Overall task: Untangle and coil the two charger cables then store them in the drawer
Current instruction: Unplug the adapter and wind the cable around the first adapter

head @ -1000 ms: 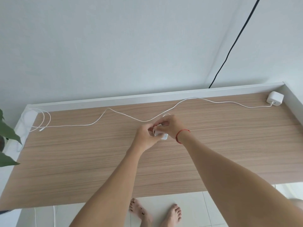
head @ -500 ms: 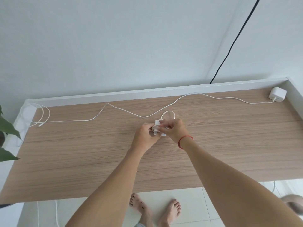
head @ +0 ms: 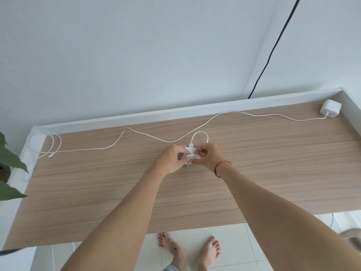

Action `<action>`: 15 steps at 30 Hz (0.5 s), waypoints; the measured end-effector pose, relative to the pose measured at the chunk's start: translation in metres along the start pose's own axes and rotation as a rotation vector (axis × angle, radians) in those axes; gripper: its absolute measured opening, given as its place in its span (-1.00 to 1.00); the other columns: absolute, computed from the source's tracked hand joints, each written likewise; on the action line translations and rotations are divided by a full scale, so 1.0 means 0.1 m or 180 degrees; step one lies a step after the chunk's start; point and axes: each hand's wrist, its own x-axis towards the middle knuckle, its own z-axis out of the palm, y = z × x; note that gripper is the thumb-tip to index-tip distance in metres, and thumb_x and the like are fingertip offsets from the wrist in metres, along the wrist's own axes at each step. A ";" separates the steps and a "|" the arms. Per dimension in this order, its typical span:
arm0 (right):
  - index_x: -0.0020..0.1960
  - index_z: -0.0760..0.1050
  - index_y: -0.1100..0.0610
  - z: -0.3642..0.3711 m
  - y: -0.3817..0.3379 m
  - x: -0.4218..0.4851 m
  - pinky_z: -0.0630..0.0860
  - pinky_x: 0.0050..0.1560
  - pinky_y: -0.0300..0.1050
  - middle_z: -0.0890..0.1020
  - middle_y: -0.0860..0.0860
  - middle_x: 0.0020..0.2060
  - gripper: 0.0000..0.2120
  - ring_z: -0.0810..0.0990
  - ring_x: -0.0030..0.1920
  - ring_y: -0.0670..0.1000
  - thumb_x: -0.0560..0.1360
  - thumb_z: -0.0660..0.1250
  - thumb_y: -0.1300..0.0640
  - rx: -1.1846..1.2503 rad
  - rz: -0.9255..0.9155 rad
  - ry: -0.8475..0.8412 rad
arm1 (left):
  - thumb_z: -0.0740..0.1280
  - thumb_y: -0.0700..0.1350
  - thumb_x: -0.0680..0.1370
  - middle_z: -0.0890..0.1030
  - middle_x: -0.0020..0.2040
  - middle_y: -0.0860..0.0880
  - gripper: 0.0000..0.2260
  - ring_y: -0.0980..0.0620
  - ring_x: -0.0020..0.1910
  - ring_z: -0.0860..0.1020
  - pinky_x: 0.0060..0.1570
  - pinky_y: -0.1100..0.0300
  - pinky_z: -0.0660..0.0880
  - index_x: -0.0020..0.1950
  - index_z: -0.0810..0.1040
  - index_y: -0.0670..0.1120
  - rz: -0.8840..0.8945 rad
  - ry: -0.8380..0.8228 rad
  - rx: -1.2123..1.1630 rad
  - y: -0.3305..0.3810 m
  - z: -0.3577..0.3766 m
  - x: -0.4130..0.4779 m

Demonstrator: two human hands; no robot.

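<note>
Nearest me, bare feet [head: 172,245] stand on the tiles just under the near edge of the desk [head: 97,192]. Over the middle of the desk the two arms reach in and the hands meet. The left hand [head: 171,160] pinches one side of a small charger [head: 189,150], and the right hand [head: 210,158], a red string [head: 222,165] on its wrist, pinches the other. Both sets of fingers are curled tight on the white turns wound flat beneath the block.

A last short loop [head: 199,133] stands free of the bundle on its far side, so I'd say the first cable is nearly coiled. The next move looks like tucking that loop in without letting the turns spring loose.

Beyond the hands, the long cable [head: 148,136] lies slack and wavy across the back of the desk, touching nothing the hands hold. It is thin and limp, with one end curled in loose rings at the far left corner. Its plug [head: 330,111] sits at the far right corner. That one looks untouched and will want gathering from one end.

A leafy plant [head: 11,159] hangs beside the desk's left edge, and a black wire [head: 273,47] runs up the wall behind the desk. I can see no drawer from here
</note>
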 end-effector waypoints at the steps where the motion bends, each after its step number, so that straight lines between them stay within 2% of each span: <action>1: -0.24 0.58 0.25 -0.01 -0.01 0.00 0.47 -0.26 -0.36 0.62 -0.05 -0.29 -0.72 0.54 -0.28 -0.08 0.17 0.64 0.22 -0.0035 0.0002 -0.0040 | 0.39 -0.12 0.48 0.67 0.07 -0.05 -0.89 0.03 -0.20 0.61 -0.01 -0.03 0.57 -0.04 0.68 0.02 -0.0033 0.0002 0.0063 0.00 0.00 0.00; 3: -0.24 0.57 0.24 -0.03 -0.04 0.01 0.56 -0.10 -0.32 0.66 -0.08 -0.13 -0.73 0.62 -0.14 -0.06 0.17 0.63 0.26 0.0034 0.0012 -0.0154 | 0.41 -0.10 0.47 0.67 -0.05 -0.03 -0.93 -0.01 -0.20 0.60 -0.02 -0.02 0.57 -0.10 0.64 0.06 -0.0061 -0.0026 0.0117 0.04 -0.01 0.02; 5: -0.28 0.55 0.18 -0.06 -0.07 0.00 0.47 -0.18 -0.49 0.61 -0.18 -0.13 -0.74 0.58 -0.18 -0.18 0.19 0.62 0.30 0.0067 0.0016 -0.0257 | 0.42 -0.09 0.46 0.63 -0.13 0.00 -0.94 0.01 -0.24 0.54 -0.04 0.04 0.55 -0.09 0.61 0.04 -0.0069 -0.0085 0.0269 0.06 -0.02 0.05; 6: -0.29 0.54 0.16 -0.07 -0.07 0.00 0.44 -0.22 -0.51 0.61 -0.20 -0.13 -0.73 0.55 -0.22 -0.21 0.20 0.62 0.30 0.0091 0.0044 -0.0284 | 0.43 -0.09 0.46 0.61 -0.13 0.01 -0.92 0.03 -0.24 0.52 -0.05 0.07 0.52 -0.06 0.61 0.02 -0.0104 -0.0130 0.0322 0.08 -0.03 0.06; 10: -0.34 0.54 0.11 -0.10 -0.06 0.03 0.47 -0.21 -0.30 0.67 -0.13 -0.04 -0.75 0.50 -0.32 -0.15 0.22 0.62 0.26 0.0164 0.0133 -0.0348 | 0.42 -0.06 0.46 0.63 -0.12 0.03 -0.93 0.01 -0.17 0.59 -0.01 0.08 0.53 -0.07 0.60 0.05 -0.0166 -0.0270 0.0255 0.07 -0.04 0.09; 12: -0.27 0.58 0.18 -0.12 -0.06 0.06 0.49 -0.20 -0.33 0.66 -0.11 -0.03 -0.81 0.53 -0.34 -0.21 0.25 0.60 0.29 0.0311 0.0221 -0.0440 | 0.38 -0.01 0.46 0.68 -0.09 0.01 -0.98 0.00 -0.10 0.64 0.03 -0.01 0.57 -0.14 0.59 0.11 -0.0218 -0.0189 0.0047 0.03 -0.03 0.09; 15: -0.05 0.65 0.28 -0.15 -0.05 0.11 0.52 0.07 -0.24 0.70 -0.04 -0.08 -0.77 0.66 -0.12 -0.11 0.30 0.56 0.31 0.0516 0.0390 -0.0568 | 0.33 -0.08 0.51 0.69 -0.07 -0.04 -0.94 -0.05 -0.07 0.65 0.03 -0.02 0.58 -0.06 0.57 0.06 -0.0324 0.0048 -0.0275 0.00 0.01 0.10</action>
